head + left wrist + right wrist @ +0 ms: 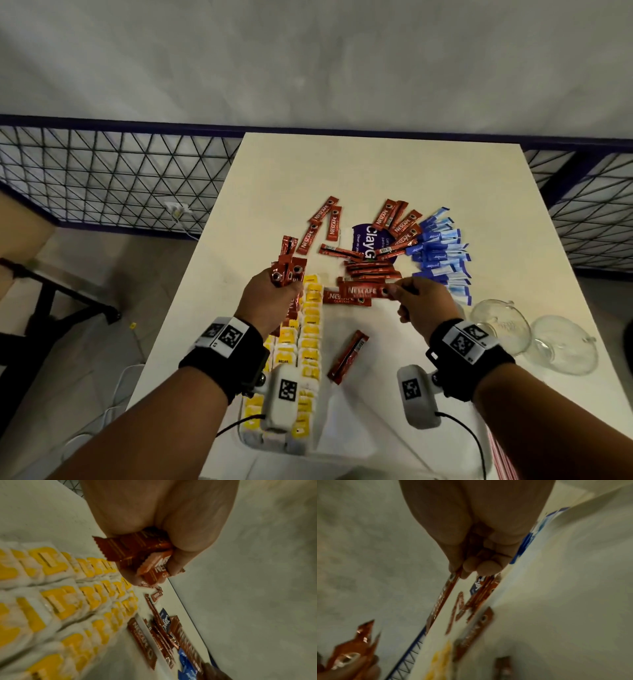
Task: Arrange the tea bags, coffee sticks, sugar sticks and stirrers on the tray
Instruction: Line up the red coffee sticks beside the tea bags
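My left hand [270,298] grips a bundle of red coffee sticks [287,270], seen close in the left wrist view as a fist around the bundle [145,555]. Below it, rows of yellow-tagged tea bags [310,329] fill the white tray [274,445]. My right hand [416,301] pinches one red coffee stick [363,291] by its end, held level above the table; the right wrist view shows that stick [443,599] edge-on between thumb and fingers. More coffee sticks [371,270] lie scattered at the centre. Blue sugar sticks [440,253] are fanned at the right.
A purple wipe packet [368,241] lies under the coffee sticks. One lone coffee stick [347,356] rests near the tray. Two glass cups [503,325] lie at the table's right edge. A wire fence [120,171] runs behind the white table [376,171].
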Available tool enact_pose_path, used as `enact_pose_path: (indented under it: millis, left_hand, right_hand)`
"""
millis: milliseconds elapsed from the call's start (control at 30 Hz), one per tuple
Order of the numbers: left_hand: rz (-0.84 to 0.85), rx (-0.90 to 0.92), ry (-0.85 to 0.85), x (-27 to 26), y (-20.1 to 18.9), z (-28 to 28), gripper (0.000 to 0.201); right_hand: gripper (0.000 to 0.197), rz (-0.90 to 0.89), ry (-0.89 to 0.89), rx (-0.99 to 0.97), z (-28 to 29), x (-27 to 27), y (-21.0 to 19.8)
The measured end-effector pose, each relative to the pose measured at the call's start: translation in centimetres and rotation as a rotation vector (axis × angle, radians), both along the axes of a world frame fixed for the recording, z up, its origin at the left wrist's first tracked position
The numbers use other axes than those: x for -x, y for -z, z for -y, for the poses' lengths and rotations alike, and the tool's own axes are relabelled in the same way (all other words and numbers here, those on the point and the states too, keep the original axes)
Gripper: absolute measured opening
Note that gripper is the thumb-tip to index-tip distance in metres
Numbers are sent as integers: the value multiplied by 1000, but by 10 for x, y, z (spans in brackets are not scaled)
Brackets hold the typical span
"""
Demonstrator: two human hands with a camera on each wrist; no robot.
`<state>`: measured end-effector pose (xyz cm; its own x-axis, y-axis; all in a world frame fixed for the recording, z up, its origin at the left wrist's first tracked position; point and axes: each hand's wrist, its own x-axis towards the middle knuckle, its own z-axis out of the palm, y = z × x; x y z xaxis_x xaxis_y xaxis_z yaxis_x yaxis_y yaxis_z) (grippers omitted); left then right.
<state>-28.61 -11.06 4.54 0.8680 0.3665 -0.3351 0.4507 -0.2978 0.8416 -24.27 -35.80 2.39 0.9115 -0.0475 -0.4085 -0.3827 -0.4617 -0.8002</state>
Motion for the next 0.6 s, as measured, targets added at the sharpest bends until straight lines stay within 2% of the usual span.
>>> enact_pose_path:
  millis: [67,200,400,600]
  left_hand:
    - [-19,-17,26,3,2,-1,8]
    - [-54,4,50,8,8,-5,3]
    - [-73,17,27,14,11,-17,6]
    - [-85,13,7,17,12,-28,5]
  right_hand:
    - [13,-97,-62,99,2,2,12]
    - [12,-194,-79,141,-6,1,32]
    - [16,-222,-123,300,-22,-7,49]
    - [25,-224,-166,420,-33,-11,48]
